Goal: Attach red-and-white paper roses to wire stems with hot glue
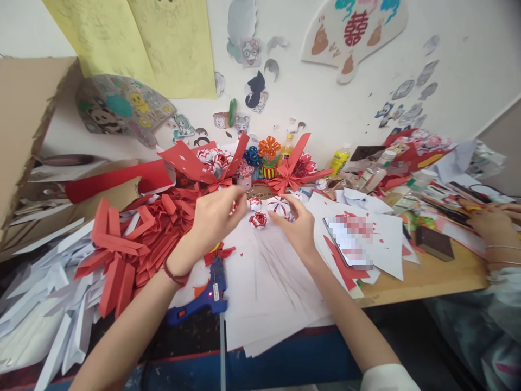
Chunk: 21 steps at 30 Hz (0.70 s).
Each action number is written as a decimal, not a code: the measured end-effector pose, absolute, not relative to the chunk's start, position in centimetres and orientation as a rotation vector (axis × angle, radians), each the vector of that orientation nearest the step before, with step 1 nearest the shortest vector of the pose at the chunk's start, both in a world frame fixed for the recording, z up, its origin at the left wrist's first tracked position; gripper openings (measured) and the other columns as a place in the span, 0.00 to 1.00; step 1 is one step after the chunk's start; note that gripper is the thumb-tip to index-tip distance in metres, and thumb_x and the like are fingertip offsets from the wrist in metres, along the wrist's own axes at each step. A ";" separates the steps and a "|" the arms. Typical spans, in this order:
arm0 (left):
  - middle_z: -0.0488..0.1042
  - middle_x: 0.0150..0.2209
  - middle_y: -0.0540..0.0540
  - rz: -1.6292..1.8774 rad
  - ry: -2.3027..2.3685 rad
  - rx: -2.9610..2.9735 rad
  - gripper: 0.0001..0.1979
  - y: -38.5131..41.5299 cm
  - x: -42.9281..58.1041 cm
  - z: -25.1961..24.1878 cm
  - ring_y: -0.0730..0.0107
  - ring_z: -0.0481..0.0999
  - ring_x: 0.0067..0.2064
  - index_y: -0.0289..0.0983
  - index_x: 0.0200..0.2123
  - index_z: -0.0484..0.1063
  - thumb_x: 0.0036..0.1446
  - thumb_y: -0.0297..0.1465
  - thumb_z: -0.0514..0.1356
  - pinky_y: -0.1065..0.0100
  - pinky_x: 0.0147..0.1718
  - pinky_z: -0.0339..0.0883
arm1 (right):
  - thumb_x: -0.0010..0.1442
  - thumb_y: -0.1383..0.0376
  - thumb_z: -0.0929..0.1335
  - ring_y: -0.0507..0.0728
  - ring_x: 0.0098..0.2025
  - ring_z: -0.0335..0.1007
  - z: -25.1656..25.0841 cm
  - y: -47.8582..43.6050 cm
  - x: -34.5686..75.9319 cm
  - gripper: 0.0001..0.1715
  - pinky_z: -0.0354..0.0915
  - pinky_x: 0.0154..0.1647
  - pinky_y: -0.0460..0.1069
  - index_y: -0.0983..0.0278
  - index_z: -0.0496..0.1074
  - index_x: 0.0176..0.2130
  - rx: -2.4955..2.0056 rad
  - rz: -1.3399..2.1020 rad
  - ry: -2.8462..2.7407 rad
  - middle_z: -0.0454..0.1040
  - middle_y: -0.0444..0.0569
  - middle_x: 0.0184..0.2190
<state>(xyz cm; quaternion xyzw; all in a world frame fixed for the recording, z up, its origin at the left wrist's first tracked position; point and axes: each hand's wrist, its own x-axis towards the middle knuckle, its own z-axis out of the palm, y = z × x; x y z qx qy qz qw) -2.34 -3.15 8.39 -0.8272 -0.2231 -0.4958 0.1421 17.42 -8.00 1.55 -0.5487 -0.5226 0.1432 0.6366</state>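
My left hand (215, 217) hovers over the white sheets (264, 282), fingers pinched together near a small red-and-white paper ball (254, 203). Whether it grips anything is hard to tell. My right hand (299, 225) rests beside a larger red-and-white paper ball (279, 206), fingertips touching it. A third paper ball (259, 220) lies between the two hands. A heap of folded red paper strips (138, 239) sits left of my left hand.
A blue glue gun (201, 304) lies at the near edge. A phone (350, 241) rests on paper to the right. Red paper bouquets (215, 160) and glue bottles (340, 158) stand at the back. Another person's hand (490, 217) works at far right. White strips (44, 304) pile at left.
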 end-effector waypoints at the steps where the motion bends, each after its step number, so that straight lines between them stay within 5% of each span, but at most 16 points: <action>1: 0.72 0.23 0.55 -1.596 -0.779 -2.368 0.03 -3.0 -2.2 9.0 0.79 0.70 0.23 0.38 0.36 0.66 0.62 0.25 0.57 0.75 0.25 0.60 | 0.52 0.56 0.76 0.61 0.52 0.73 1.3 -7.9 16.9 0.29 0.68 0.57 0.56 0.61 0.74 0.52 -1.249 0.315 -1.214 0.77 0.51 0.51; 7: 0.76 0.26 0.53 -2.165 -0.874 -2.610 0.07 -3.2 -1.0 11.9 0.79 0.74 0.22 0.39 0.35 0.64 0.65 0.34 0.58 0.77 0.22 0.67 | 0.54 0.59 0.76 0.60 0.53 0.73 0.3 -8.3 14.9 0.27 0.67 0.57 0.55 0.59 0.73 0.53 -1.252 0.263 -1.396 0.77 0.48 0.51; 14: 0.77 0.28 0.52 -1.909 -0.570 -2.675 0.05 -4.0 -1.2 12.3 0.75 0.79 0.28 0.37 0.36 0.69 0.64 0.31 0.60 0.75 0.26 0.72 | 0.55 0.59 0.76 0.59 0.53 0.73 0.4 -9.2 14.7 0.27 0.68 0.56 0.54 0.57 0.72 0.53 -1.238 0.198 -1.452 0.76 0.47 0.51; 21: 0.76 0.24 0.54 -1.568 -0.358 -2.441 0.03 -4.7 -1.2 11.8 0.79 0.74 0.22 0.37 0.33 0.73 0.60 0.26 0.62 0.76 0.20 0.61 | 0.55 0.59 0.76 0.59 0.51 0.73 0.6 -10.0 14.7 0.26 0.69 0.54 0.55 0.56 0.71 0.53 -1.244 0.148 -1.444 0.76 0.47 0.49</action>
